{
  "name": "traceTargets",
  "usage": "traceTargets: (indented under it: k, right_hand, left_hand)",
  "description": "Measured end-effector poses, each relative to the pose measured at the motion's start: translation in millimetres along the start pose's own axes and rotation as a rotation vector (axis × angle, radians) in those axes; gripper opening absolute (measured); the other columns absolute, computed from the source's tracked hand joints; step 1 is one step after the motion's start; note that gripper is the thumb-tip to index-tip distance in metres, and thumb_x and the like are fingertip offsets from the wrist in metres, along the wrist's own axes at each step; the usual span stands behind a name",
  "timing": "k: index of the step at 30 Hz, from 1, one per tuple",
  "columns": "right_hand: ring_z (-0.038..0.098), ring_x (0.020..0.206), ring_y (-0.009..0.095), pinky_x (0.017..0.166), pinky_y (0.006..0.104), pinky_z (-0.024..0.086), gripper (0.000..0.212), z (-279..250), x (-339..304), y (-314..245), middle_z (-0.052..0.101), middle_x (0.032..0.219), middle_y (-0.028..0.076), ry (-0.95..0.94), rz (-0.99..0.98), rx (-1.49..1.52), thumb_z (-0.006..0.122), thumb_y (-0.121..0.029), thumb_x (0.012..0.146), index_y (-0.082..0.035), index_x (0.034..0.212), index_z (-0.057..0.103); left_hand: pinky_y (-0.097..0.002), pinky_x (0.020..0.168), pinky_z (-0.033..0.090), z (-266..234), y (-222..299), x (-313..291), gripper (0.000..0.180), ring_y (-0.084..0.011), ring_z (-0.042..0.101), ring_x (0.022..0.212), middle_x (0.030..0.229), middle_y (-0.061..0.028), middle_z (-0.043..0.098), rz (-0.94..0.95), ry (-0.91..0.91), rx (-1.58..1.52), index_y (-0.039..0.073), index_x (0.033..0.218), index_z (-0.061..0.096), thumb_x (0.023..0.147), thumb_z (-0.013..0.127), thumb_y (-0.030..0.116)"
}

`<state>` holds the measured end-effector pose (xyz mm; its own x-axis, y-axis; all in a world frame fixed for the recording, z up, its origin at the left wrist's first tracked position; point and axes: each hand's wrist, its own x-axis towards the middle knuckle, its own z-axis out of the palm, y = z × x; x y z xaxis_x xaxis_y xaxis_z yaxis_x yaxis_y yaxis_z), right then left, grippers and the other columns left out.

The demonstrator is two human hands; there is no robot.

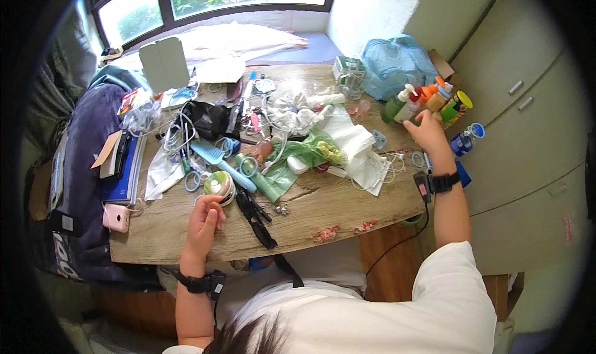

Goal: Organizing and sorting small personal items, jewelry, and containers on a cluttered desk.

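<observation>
At the right end of the cluttered table, my right hand (427, 134) reaches to the front of a group of bottles, thumb and fingers apart. Just beyond its fingertips stand a white pump bottle with a red label (410, 107), a green pump bottle (393, 106) and an orange-topped bottle (427, 94). Whether the fingertips touch any bottle, I cannot tell. My left hand (203, 225) hovers over the table's front left, fingers loosely bent and holding nothing I can see. A round tub with a green and white lid (220, 186) sits just beyond it.
A light blue comb (217, 158), green plastic bag (298, 161), white tissue (357, 149) and tangled cables crowd the middle. A black folded strap-like object (254, 220) lies near the front. Left are a blue notebook (124, 183) and pink power bank (116, 218). Clear blue plastic bag (397, 62) stands back right.
</observation>
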<state>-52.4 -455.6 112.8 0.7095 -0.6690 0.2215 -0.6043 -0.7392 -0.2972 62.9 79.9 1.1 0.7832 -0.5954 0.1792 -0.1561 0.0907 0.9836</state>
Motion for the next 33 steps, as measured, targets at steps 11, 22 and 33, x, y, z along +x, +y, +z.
traceTargets:
  k: [11,22,33]
  right_hand:
    - [0.038,0.053,0.001,0.047,0.0173,0.030,0.018,73.5,-108.8,-157.0,0.045,0.063,-0.007,-0.654,-0.238,1.111,0.061,-0.019,0.091,-0.007,0.079,0.052]
    - [0.040,0.052,0.000,0.045,0.0163,0.030,0.018,142.9,-141.4,-244.5,0.044,0.063,-0.007,-0.823,-0.428,1.518,0.059,-0.017,0.092,-0.008,0.082,0.047]
    - [0.048,0.050,0.003,0.044,0.0192,0.037,0.020,122.3,-134.8,-233.7,0.056,0.062,-0.002,-1.153,-0.379,0.969,0.064,-0.019,0.088,-0.002,0.078,0.060]
  left_hand:
    - [-0.0191,0.059,0.037,0.7,-1.4,-2.5,0.019,-0.0044,0.046,0.066,0.078,0.0016,0.053,-0.070,0.050,0.038,0.007,0.110,0.053,0.096,0.054,0.020]
    - [-0.0238,0.064,0.041,-0.8,-2.7,-2.6,0.011,-0.0104,0.049,0.071,0.085,-0.0016,0.055,0.239,0.383,0.417,0.006,0.098,0.056,0.088,0.061,0.007]
    - [-0.0427,0.106,0.026,14.9,20.2,6.7,0.032,-0.0316,0.039,0.125,0.134,-0.0105,0.046,0.312,0.233,1.020,0.013,0.109,0.062,0.077,0.068,0.012]
